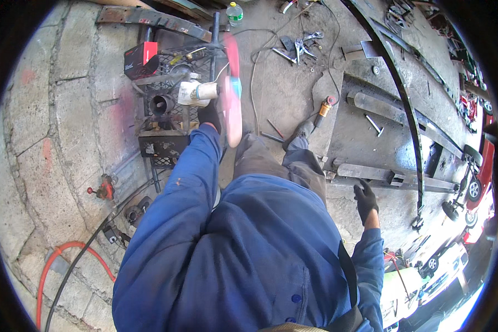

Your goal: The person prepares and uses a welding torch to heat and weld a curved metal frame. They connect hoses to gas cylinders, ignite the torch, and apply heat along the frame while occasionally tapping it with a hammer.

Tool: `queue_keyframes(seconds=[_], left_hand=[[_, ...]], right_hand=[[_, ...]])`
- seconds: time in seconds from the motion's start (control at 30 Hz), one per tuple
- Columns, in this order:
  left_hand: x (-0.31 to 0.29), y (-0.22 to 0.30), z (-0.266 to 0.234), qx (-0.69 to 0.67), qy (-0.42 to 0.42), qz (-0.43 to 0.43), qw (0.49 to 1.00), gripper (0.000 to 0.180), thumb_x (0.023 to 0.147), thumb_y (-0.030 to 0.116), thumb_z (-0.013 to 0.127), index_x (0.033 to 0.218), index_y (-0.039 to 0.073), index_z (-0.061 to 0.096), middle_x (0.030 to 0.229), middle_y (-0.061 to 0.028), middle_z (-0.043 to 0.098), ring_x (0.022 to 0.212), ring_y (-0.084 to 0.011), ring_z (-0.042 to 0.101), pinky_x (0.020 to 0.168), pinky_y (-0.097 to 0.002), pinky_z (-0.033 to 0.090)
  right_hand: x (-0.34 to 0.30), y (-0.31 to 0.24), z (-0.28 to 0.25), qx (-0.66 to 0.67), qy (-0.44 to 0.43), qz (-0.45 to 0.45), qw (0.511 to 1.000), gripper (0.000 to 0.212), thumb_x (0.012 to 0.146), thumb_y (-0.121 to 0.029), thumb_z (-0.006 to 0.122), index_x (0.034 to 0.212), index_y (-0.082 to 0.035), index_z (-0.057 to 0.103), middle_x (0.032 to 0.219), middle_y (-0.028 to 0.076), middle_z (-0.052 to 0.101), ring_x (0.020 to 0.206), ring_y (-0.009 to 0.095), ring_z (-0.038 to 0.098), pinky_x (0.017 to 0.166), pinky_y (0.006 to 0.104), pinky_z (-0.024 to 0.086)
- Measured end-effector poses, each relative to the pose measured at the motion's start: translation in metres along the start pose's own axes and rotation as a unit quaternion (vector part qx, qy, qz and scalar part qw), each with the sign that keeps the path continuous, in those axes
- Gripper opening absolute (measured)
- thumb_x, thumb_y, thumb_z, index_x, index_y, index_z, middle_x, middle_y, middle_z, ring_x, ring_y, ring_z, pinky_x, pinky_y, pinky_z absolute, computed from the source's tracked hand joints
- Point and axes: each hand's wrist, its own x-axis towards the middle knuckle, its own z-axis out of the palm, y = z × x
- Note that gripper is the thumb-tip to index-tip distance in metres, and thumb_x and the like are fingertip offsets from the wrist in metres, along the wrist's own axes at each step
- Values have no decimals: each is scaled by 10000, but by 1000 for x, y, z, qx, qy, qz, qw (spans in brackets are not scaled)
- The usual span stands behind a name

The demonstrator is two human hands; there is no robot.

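Observation:
My left hand point(208, 115), in a black glove, reaches to a small electric fan with a white motor housing point(199, 93) and pink blades point(233, 119). The hand is just below the housing and partly behind the blades, so its fingers are hidden. The fan sits at the right side of a black metal mesh rack point(163, 161). A round metal pipe piece point(161, 104) is on the rack beside it. Out to the right, my right hand point(364, 201), also in a black glove, hangs away from my body above the floor. It holds nothing, and its fingers are apart.
A red and black box point(143, 58) and a clear bottle point(234, 14) are near the rack. An orange power tool point(323, 112) and a hammer point(374, 126) lie on the floor. Metal beams point(379, 108), a long black strip point(399, 83) and an orange hose point(42, 271) are around me.

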Motion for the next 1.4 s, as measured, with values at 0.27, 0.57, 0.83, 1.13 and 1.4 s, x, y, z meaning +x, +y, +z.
queue_keyframes(seconds=[0.27,0.57,0.83,1.13,1.4], left_hand=[[-50,44,-61,-81,180,6,980,570,961,289,718,1476,104,560,1470,-171,604,1340,-319,588,1112,-425,473],[-69,54,-162,-36,122,291,948,520,949,214,723,1428,91,564,1449,-184,618,1324,-346,612,1108,-461,486],[-20,40,-185,115,-23,309,944,391,973,225,697,1347,115,654,1269,-202,725,1250,-395,664,1061,-476,521],[23,20,-187,134,-61,392,908,359,966,290,683,1277,112,700,1234,-200,736,1182,-414,682,1020,-506,527],[30,23,-190,110,-146,377,908,331,969,214,652,1278,106,702,1222,-219,735,1170,-409,691,1008,-507,530]], right_hand=[[-22,58,-10,121,56,129,983,671,1019,-371,740,1566,-63,503,1141,122,727,946,181,643,842,338,528],[-15,69,64,124,12,70,990,724,989,-397,753,1575,-58,498,1158,146,742,848,176,635,763,352,529],[-41,49,95,109,-8,84,990,765,981,-462,721,1587,-61,478,1285,245,726,1008,251,702,858,367,555],[-43,60,110,128,0,92,987,731,995,-422,728,1586,-67,485,1165,190,752,903,219,677,806,374,550],[-49,54,117,98,-12,85,991,716,1004,-425,718,1574,-56,492,1126,160,748,867,197,649,798,361,543]])
